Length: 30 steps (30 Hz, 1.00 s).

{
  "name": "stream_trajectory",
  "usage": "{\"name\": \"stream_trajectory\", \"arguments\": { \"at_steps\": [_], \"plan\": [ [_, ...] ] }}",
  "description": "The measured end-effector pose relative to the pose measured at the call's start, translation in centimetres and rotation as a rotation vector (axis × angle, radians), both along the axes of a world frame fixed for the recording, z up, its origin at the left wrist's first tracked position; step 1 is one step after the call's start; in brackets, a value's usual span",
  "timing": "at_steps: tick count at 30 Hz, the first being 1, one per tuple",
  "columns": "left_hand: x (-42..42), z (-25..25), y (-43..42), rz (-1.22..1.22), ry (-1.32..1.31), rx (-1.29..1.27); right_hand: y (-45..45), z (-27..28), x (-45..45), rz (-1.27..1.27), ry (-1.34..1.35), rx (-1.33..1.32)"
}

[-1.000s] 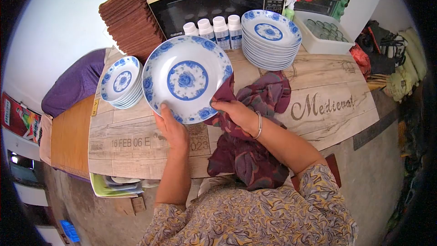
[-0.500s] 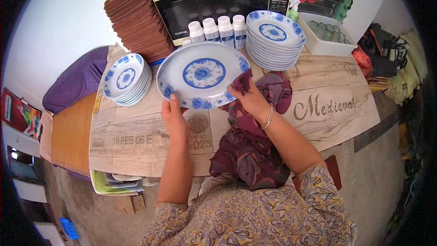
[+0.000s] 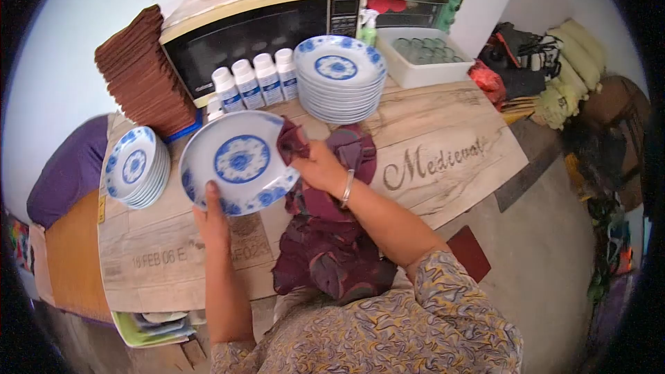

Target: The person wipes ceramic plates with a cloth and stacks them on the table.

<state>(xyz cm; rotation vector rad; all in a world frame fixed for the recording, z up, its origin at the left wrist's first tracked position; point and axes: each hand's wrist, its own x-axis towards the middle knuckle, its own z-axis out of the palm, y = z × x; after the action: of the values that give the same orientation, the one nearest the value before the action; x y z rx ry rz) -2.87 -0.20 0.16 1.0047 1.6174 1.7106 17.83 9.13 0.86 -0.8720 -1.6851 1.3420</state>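
A white plate point(image 3: 201, 145) with blue flowers is held tilted above the table. My left hand point(image 3: 213, 218) grips its lower left rim, thumb on the upper face. On the plate's right edge, my right hand point(image 3: 320, 166) pinches a bunched part of a dark maroon patterned cloth point(image 3: 332, 253) against the rim. The rest of this cloth trails down over the table's front edge. Behind the plate is a tall stack of similar plates point(image 3: 339, 76). Farther left stands a stack of smaller blue-flowered dishes point(image 3: 138, 166).
Several white bottles point(image 3: 249, 82) line up before a microwave point(image 3: 256, 41). Folded brown cloths point(image 3: 142, 73) are piled at the back left. A white bin of glasses point(image 3: 424, 73) and a green toaster oven point(image 3: 415, 7) are at the back right.
The view has turned to the right, so the table's things appear farther left. The right hand and its cloth have moved slightly inward over the plate's rim. Both hands keep their hold.
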Motion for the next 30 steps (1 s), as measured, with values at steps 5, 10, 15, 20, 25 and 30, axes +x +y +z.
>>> {"name": "stream_trajectory", "arguments": {
  "at_steps": [5,10,15,20,25,30],
  "plan": [
    [1.1,-0.5,0.1,0.130,-0.243,0.100,-1.8,-0.9,-2.1,0.120,0.086,-0.268],
    [1.8,-1.6,0.4,0.035,-0.603,0.146,-2.4,-4.2,-4.6,0.070,0.197,-0.128],
    [2.8,-1.1,0.3,-0.115,-0.723,0.120,-4.2,-1.5,-4.4,-0.017,0.281,0.034],
    [3.9,-1.2,-0.2,-0.332,-0.799,0.074,-5.1,-0.3,-3.8,0.203,0.275,0.142],
    [3.6,-3.3,0.5,-0.306,-0.785,-0.070,-3.9,-1.4,-3.0,0.139,0.043,0.309],
    [2.3,-2.1,0.9,-0.119,-0.462,0.006,-1.4,-1.6,-1.8,0.030,0.037,0.026]
  ]
}}
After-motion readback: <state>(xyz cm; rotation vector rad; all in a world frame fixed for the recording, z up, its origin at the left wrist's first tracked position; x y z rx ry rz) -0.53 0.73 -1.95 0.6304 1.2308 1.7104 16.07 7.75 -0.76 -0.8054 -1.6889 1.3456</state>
